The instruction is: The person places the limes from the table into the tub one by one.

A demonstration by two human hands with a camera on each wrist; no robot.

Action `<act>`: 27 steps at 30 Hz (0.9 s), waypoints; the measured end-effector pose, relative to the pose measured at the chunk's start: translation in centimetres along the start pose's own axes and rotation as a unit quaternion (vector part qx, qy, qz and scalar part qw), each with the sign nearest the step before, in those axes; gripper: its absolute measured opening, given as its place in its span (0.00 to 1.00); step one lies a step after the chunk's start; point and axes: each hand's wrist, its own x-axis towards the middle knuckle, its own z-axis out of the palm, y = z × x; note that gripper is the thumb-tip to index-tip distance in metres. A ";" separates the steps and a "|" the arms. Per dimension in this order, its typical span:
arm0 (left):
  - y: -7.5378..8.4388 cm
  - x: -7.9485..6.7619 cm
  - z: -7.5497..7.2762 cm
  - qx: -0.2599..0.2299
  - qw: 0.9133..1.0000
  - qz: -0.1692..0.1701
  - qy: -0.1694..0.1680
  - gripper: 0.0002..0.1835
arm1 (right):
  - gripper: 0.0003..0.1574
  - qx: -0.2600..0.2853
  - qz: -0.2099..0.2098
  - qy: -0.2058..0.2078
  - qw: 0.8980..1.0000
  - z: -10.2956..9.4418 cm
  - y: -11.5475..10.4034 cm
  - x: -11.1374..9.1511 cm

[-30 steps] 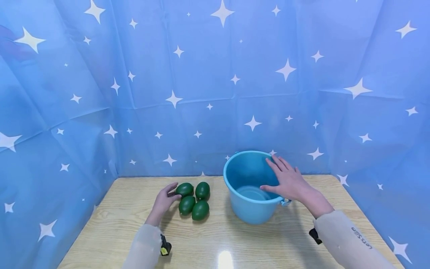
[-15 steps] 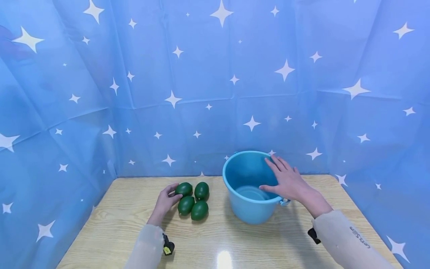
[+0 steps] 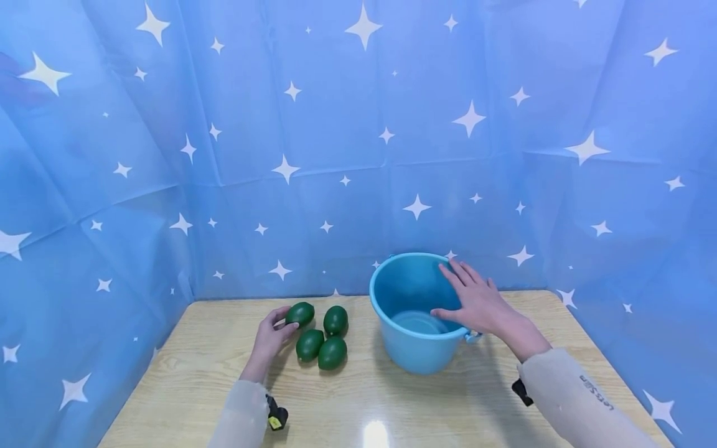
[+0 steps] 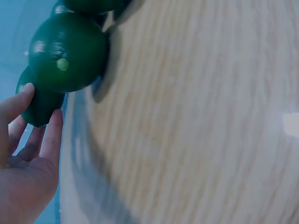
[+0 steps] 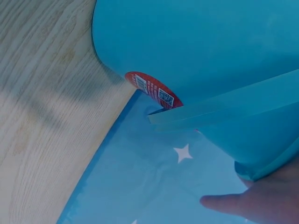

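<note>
With thumb and fingertips my left hand (image 3: 271, 336) pinches a dark green lime (image 3: 300, 315) at the back left of the group. In the left wrist view this lime (image 4: 42, 105) lies between thumb and fingers, partly behind a nearer lime (image 4: 67, 51). Three other limes sit close together beside it, among them a back right one (image 3: 335, 320) and a front one (image 3: 333, 353). My right hand (image 3: 478, 302) rests across the right rim of a light blue bucket (image 3: 417, 351), fingers spread and fairly straight. In the right wrist view, one finger (image 5: 224, 203) sticks out past the rim.
The wooden table (image 3: 336, 404) carries everything. A blue curtain with white stars (image 3: 358, 124) closes in the back and sides. The bucket's handle (image 5: 224, 107) hangs on its outside, near a red label (image 5: 154, 89). Only the bucket's own bottom shows inside it.
My left hand has taken hold of the back left lime and drawn it slightly left, apart from the others. The right hand and bucket keep their place.
</note>
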 end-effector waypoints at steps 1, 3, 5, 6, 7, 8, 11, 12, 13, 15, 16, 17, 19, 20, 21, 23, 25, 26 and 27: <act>0.1 0.0 -0.1 -0.002 1.000 0.003 0.002 0.30 | 0.63 -0.001 0.001 -0.001 1.000 0.0 0.0 0.0; 0.5 0.0 -0.3 -0.004 1.000 0.014 0.002 0.30 | 0.62 -0.003 0.000 0.000 1.000 0.0 -0.1 -0.1; 0.7 0.1 -0.5 -0.008 1.000 0.021 0.003 0.30 | 0.62 -0.005 0.001 0.000 1.000 0.0 -0.1 -0.1; 0.9 0.2 -0.6 -0.012 1.000 0.026 0.000 0.31 | 0.61 -0.006 0.001 0.001 1.000 0.0 -0.1 -0.1; 1.0 0.2 -0.7 -0.013 1.000 0.028 0.000 0.31 | 0.61 -0.006 0.001 0.002 1.000 0.0 -0.1 -0.1; 1.1 0.2 -0.8 -0.016 0.999 0.030 0.000 0.31 | 0.61 -0.007 0.000 0.003 1.000 0.0 -0.1 -0.1; 1.6 0.0 -0.9 -0.037 0.999 0.026 -0.004 0.31 | 0.61 -0.009 0.004 -0.003 1.000 0.1 0.0 0.0; 1.8 -0.1 -0.9 -0.046 0.999 0.027 -0.005 0.31 | 0.60 -0.009 0.004 -0.004 1.000 0.1 0.0 -0.1; 2.0 -0.2 -0.9 -0.053 0.998 0.026 -0.006 0.31 | 0.60 -0.009 0.004 -0.005 1.000 0.1 0.0 -0.1; 2.5 -0.3 -0.8 -0.069 0.997 0.027 -0.007 0.32 | 0.60 -0.008 0.005 -0.007 1.000 0.0 0.0 -0.1; 2.7 -0.4 -0.8 -0.075 0.997 0.029 -0.008 0.32 | 0.60 -0.007 0.004 -0.006 1.000 0.0 0.1 -0.1; 2.9 -0.5 -0.7 -0.079 0.996 0.031 -0.009 0.32 | 0.60 -0.006 0.003 -0.006 1.000 0.0 0.0 -0.1; 3.4 -0.6 -0.6 -0.086 0.996 0.036 -0.010 0.32 | 0.60 -0.008 0.001 -0.003 1.000 0.1 0.1 -0.1; 3.6 -0.7 -0.5 -0.088 0.995 0.039 -0.011 0.32 | 0.60 -0.008 0.000 -0.002 1.000 0.1 0.1 -0.1; 3.7 -0.7 -0.4 -0.088 0.995 0.043 -0.012 0.32 | 0.60 -0.009 -0.001 0.000 1.000 0.1 0.1 -0.2; 4.1 -0.9 -0.3 -0.087 0.995 0.048 -0.012 0.32 | 0.60 -0.011 -0.002 0.002 1.000 0.1 0.1 -0.1; 4.4 -1.1 -0.2 -0.085 0.995 0.053 -0.012 0.31 | 0.59 -0.011 -0.003 0.003 1.000 0.1 0.0 -0.1; 4.5 -1.2 -0.2 -0.084 0.995 0.054 -0.013 0.31 | 0.59 -0.010 -0.002 0.002 1.000 0.1 0.0 -0.1; 4.6 -1.3 -0.1 -0.084 0.995 0.056 -0.013 0.32 | 0.59 -0.010 -0.003 0.003 1.000 0.1 -0.1 -0.1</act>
